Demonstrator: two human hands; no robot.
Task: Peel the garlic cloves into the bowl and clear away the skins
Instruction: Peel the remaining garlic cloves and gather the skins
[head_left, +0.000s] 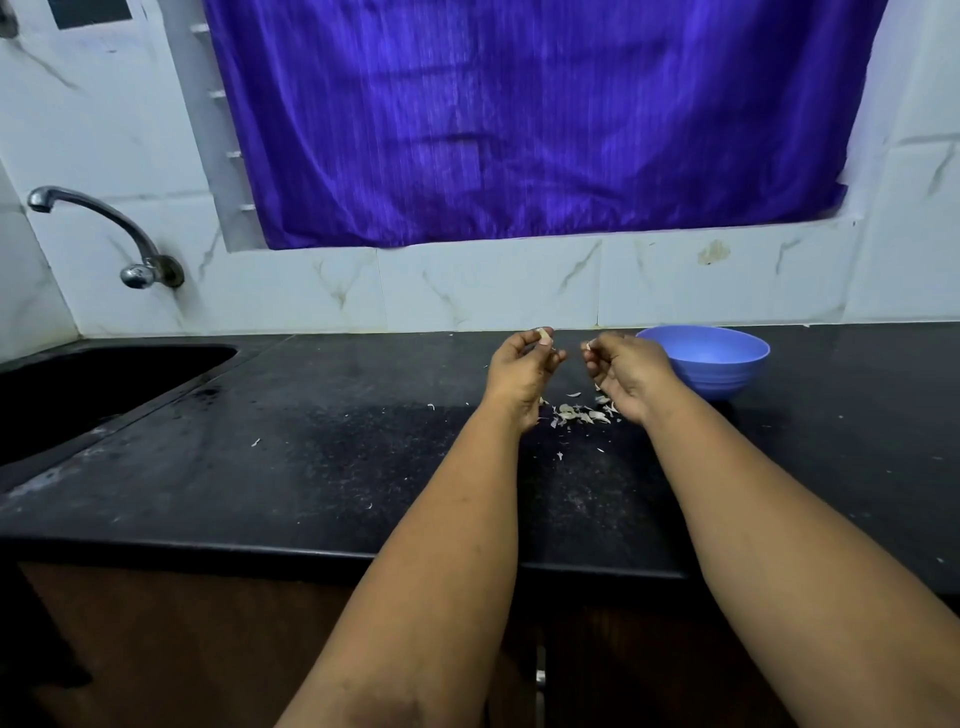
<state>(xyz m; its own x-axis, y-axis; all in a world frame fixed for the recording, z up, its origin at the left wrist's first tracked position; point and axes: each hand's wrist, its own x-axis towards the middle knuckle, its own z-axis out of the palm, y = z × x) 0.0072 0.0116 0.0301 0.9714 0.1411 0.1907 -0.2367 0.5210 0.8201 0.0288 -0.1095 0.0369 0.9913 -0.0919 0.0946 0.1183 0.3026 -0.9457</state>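
My left hand (522, 364) is raised above the black counter (311, 467) and pinches a pale garlic clove (545, 336) at its fingertips. My right hand (626, 371) is close beside it, fingers curled, pinching a small pale scrap of garlic skin (589, 345). A heap of torn skins (579, 414) lies on the counter below and between the two hands. The blue bowl (727, 371) stands just right of my right hand, near the wall; its visible inside looks bare.
A dark sink (93, 384) is set into the counter at the left, with a metal tap (104, 234) on the tiled wall above it. A purple curtain (519, 119) hangs behind. Stray skin flecks (255, 442) dot the counter.
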